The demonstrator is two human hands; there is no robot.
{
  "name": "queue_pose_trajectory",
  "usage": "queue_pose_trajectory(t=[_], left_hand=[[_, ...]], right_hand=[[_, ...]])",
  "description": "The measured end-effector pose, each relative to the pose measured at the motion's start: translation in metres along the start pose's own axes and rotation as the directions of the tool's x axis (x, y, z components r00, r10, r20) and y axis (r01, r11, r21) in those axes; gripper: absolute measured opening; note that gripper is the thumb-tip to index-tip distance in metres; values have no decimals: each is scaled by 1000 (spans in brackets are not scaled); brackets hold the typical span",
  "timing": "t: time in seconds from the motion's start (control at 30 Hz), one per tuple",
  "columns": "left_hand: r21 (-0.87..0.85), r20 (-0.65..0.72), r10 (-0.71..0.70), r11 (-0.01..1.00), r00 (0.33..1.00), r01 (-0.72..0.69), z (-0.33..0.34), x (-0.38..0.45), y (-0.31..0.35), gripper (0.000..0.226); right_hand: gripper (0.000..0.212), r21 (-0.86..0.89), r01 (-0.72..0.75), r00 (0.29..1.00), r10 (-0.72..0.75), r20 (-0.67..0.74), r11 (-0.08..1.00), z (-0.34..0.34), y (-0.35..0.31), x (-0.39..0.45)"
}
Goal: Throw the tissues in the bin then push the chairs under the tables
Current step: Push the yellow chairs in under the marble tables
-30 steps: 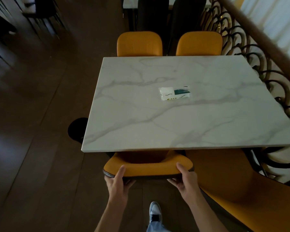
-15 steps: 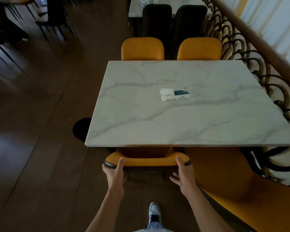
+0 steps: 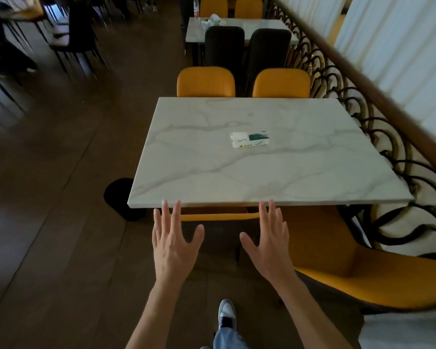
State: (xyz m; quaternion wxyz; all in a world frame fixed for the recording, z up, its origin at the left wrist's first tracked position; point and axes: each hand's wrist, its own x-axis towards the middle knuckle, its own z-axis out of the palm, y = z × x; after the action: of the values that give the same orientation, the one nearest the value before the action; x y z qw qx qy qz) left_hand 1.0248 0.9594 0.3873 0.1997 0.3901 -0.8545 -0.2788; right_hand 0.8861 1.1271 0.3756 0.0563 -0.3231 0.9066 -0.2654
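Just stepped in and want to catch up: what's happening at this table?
A person is tidying chairs. Both hands, left hand and right hand, are open and off the orange chair, now tucked under the white marble table. Another orange chair on the right is not pushed in. A white tissue packet lies on the tabletop.

Restaurant dining room, rows of marble tables [image 3: 267, 172], orange chairs [image 3: 206, 81], black chairs [image 3: 224, 45], wooden floor [image 3: 48, 197]
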Motion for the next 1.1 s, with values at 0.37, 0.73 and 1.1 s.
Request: queue_pose_trajectory(t=[0.37, 0.73, 1.1], left_hand=[[78, -64, 141, 988, 988, -136, -10, -33, 52, 83], [173, -48, 166, 972, 985, -156, 114, -85, 192, 84], [154, -31, 62, 986, 998, -56, 237, -165, 353, 81]], right_hand=[[84, -52, 73, 996, -75, -45, 996, -58, 17, -22], [78, -82, 128, 990, -131, -41, 988, -143, 169, -22], [84, -38, 88, 996, -87, 20, 995, -245, 345, -45]])
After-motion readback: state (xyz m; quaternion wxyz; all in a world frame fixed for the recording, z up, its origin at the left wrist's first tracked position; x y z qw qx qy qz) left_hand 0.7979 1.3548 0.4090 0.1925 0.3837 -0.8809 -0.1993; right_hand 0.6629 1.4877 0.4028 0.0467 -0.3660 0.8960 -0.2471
